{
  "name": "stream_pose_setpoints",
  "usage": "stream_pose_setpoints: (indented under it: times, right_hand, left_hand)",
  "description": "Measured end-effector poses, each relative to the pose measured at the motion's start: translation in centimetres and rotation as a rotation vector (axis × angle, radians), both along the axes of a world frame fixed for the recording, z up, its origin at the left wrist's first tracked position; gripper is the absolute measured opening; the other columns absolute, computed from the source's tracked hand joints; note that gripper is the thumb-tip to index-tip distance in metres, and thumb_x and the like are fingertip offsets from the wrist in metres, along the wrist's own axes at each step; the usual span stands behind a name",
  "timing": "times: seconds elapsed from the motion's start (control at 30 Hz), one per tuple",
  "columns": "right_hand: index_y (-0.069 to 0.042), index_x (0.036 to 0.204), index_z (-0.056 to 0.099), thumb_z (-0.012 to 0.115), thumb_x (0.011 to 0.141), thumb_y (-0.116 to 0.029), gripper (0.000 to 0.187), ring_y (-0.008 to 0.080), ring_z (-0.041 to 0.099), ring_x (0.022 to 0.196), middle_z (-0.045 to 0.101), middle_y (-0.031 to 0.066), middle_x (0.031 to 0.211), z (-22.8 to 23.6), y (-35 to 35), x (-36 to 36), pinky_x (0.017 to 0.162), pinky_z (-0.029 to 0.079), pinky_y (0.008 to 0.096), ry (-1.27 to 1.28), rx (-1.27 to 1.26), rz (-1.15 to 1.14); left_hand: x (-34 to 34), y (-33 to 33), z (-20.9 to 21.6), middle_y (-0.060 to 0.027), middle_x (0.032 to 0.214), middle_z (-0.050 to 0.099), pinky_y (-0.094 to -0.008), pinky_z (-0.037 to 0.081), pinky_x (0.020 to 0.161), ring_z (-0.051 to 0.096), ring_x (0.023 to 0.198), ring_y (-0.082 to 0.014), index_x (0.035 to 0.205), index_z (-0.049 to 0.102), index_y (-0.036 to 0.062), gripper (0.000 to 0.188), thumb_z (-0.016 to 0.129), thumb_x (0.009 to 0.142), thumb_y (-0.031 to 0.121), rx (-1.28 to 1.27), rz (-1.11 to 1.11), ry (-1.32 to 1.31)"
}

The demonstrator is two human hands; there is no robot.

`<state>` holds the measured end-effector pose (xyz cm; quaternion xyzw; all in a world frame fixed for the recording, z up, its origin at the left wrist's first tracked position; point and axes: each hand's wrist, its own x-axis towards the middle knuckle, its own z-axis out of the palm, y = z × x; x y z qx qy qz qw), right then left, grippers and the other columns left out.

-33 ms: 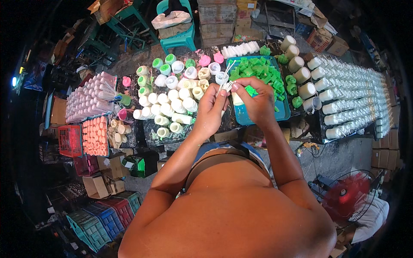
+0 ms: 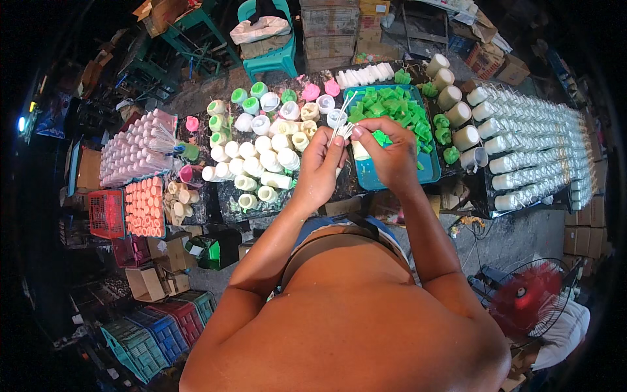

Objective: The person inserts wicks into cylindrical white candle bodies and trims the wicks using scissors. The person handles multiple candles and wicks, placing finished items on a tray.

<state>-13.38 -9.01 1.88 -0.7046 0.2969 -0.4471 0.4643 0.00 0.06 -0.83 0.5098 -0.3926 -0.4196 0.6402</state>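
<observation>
Left hand (image 2: pixel 320 166): clamped on a small bunch of white sticks (image 2: pixel 346 130), pinched between thumb and forefinger. The sticks fan out past its fingertips; two longer ones point up and slightly right, and a thin white end shows below the thumb.

Right hand (image 2: pixel 392 153): thumb and forefinger together, pinching the right side of the same bunch. The sticks thus lie between the two hands, right of the left hand's fingertips and left of the right hand's. (How many sticks each hand grips is too small to tell.)

Beneath: the bunch is above the left edge of a blue tray (image 2: pixel 428 168). Green pieces (image 2: pixel 392 108) are heaped on the tray, mostly beyond the right hand. A pale cylinder (image 2: pixel 360 152) lies on the tray between the hands, near the right thumb.

Left of the left hand: a loose group of cream cylinders (image 2: pixel 261 150) on a dark table (image 2: pixel 225 208); the nearest are just beside the hand. Farther left: rows of pale pink cylinders (image 2: pixel 137 140) and, nearer the body, a set of peach-coloured cylinders (image 2: pixel 144 208).

Right of the tray: larger white cylinders (image 2: pixel 465 137), then many wrapped rows (image 2: pixel 522 147), well apart from both hands.

Lower right: a fan (image 2: pixel 529 294) with red blades.
</observation>
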Motion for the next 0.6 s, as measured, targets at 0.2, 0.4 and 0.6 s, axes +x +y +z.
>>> stream_pose_setpoints:
  times: [0.2, 0.4, 0.6]
  right_hand:
    - [-0.003, 0.093, 0.077, 0.079, 0.085, -0.009, 0.01, 0.0199, 0.069, 0.082, 0.075, 0.0099, 0.087, -0.7, -0.13, 0.09, 0.08, 0.051, 0.0337, 0.029, -0.05, -0.028]
    - [-0.004, 0.091, 0.077, 0.081, 0.083, -0.011, 0.011, 0.0224, 0.071, 0.081, 0.075, 0.0098, 0.086, -0.36, -0.19, 0.08, 0.079, 0.051, 0.0346, 0.095, -0.14, -0.046]
    - [-0.004, 0.091, 0.076, 0.081, 0.083, -0.011, 0.012, 0.0225, 0.071, 0.082, 0.075, 0.0095, 0.086, -0.47, -0.28, 0.1, 0.08, 0.052, 0.0356, 0.126, -0.117, -0.029]
  left_hand:
    - [-0.11, -0.18, 0.36, 0.0043, 0.075, 0.045, -0.0233, 0.029, 0.06, 0.038, 0.067, -0.0055, 0.098, 0.05, 0.0086, 0.017, 0.047, 0.11, 0.02, 0.015, 0.004, -0.006]
    - [0.03, -0.26, -0.11, 0.0038, 0.073, 0.046, -0.0234, 0.03, 0.06, 0.039, 0.066, -0.0052, 0.098, 0.051, 0.0078, 0.017, 0.048, 0.11, 0.019, 0.023, -0.003, 0.003]
    - [0.11, -0.48, -0.43, 0.0027, 0.072, 0.05, -0.0235, 0.033, 0.059, 0.041, 0.065, -0.0047, 0.097, 0.053, 0.0062, 0.018, 0.049, 0.11, 0.019, 0.007, 0.002, 0.005]
